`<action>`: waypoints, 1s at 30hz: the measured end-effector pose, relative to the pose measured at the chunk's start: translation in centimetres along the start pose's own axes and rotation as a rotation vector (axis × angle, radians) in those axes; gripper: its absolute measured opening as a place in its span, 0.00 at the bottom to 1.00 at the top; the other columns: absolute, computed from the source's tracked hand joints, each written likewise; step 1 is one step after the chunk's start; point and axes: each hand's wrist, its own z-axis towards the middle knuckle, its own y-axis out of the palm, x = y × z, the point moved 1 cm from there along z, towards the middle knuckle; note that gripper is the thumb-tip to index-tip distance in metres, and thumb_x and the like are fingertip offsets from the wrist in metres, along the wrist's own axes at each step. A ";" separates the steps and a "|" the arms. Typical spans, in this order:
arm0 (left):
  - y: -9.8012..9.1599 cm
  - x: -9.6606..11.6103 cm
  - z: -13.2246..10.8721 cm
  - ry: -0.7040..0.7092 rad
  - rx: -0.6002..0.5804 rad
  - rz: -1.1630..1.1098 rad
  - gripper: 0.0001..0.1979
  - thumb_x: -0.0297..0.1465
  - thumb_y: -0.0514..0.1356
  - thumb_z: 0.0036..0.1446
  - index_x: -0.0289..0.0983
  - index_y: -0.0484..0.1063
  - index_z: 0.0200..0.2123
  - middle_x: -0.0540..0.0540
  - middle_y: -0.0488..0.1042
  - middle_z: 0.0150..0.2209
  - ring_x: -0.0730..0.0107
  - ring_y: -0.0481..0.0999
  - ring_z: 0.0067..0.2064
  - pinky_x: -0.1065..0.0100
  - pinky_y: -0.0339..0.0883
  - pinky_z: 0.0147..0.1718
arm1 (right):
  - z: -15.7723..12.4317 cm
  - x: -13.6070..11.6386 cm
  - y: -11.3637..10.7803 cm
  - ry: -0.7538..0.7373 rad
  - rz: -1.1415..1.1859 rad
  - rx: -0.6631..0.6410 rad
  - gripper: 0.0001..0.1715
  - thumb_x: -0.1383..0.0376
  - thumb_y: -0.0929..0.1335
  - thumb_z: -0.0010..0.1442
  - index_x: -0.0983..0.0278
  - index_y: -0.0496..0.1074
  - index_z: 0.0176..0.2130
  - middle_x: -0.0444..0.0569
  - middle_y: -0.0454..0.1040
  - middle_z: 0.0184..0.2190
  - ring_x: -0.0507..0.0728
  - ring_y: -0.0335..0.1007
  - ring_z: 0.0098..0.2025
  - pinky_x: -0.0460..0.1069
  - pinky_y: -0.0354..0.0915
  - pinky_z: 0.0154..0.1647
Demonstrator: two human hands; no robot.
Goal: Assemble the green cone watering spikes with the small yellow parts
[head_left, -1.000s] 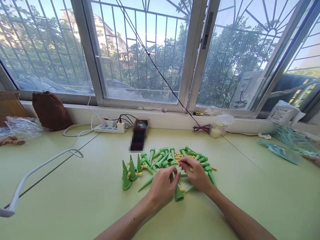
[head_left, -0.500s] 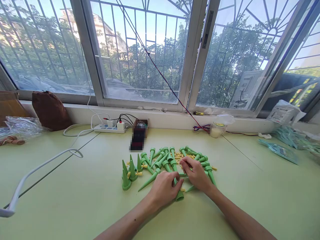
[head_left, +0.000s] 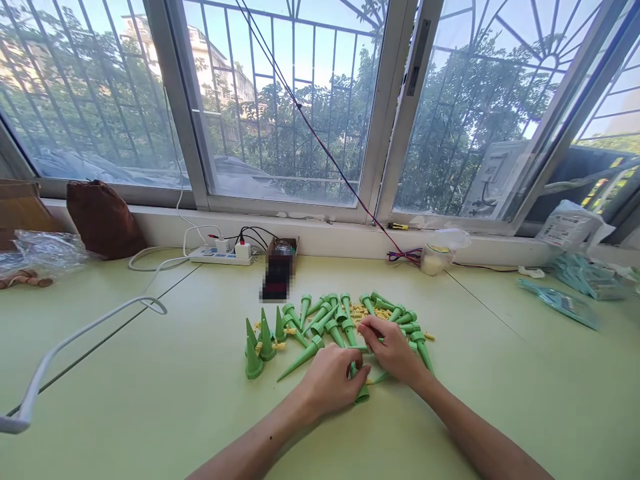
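Note:
My left hand (head_left: 327,380) is curled around a green plastic spike (head_left: 362,396); its wide open end points toward me, and my fingers cover most of the rest. Just above it, my right hand (head_left: 393,347) has thumb and fingertips pinched together, and whatever lies between them is too small or hidden to make out. Around both hands lie several loose green spikes (head_left: 303,358) with ribbed caps. Behind them is a pile of small yellow pieces (head_left: 357,311). On the left stand several spikes (head_left: 267,340) point up, with yellow valve-like pieces (head_left: 280,346) at their sides.
A white power strip (head_left: 220,257) and a small box (head_left: 290,248) sit by the window wall. The white cable (head_left: 90,327) loops over the table's left side. A brown bag (head_left: 103,220) is at back left, a jar (head_left: 434,259) at back right, blue-green packets (head_left: 560,303) far right.
The view has shifted very slightly. My left hand and its spike have moved a little to the right; my right hand stays pinched in nearly the same place.

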 end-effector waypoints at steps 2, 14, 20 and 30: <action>0.1 0.0 0.0 0.007 -0.006 0.001 0.14 0.36 0.55 0.60 0.38 0.73 0.24 0.49 0.72 0.19 0.70 0.66 0.23 0.68 0.52 0.28 | 0.0 0.0 0.0 -0.006 -0.006 0.000 0.18 0.59 0.61 0.69 0.63 0.65 0.29 0.41 0.62 0.23 0.51 0.57 0.26 0.46 0.55 0.28; 0.3 -0.1 0.0 0.072 -0.005 0.066 0.17 0.34 0.53 0.63 0.38 0.70 0.21 0.49 0.68 0.18 0.70 0.63 0.22 0.65 0.46 0.25 | 0.0 0.0 0.0 -0.035 -0.068 0.001 0.15 0.61 0.62 0.68 0.63 0.68 0.31 0.43 0.67 0.25 0.53 0.61 0.28 0.47 0.57 0.30; 0.3 0.0 0.0 0.056 -0.006 0.085 0.16 0.33 0.53 0.63 0.38 0.70 0.23 0.49 0.70 0.20 0.68 0.66 0.24 0.65 0.47 0.25 | 0.0 0.1 0.0 -0.045 -0.077 -0.004 0.15 0.60 0.62 0.69 0.63 0.70 0.32 0.44 0.68 0.26 0.53 0.62 0.28 0.47 0.58 0.30; 0.0 -0.2 0.2 0.020 0.041 0.058 0.11 0.29 0.53 0.61 0.38 0.70 0.27 0.49 0.73 0.23 0.69 0.70 0.26 0.67 0.50 0.27 | 0.0 -0.2 -0.2 -0.048 -0.072 0.006 0.15 0.60 0.63 0.69 0.64 0.71 0.33 0.45 0.71 0.27 0.54 0.64 0.29 0.47 0.59 0.31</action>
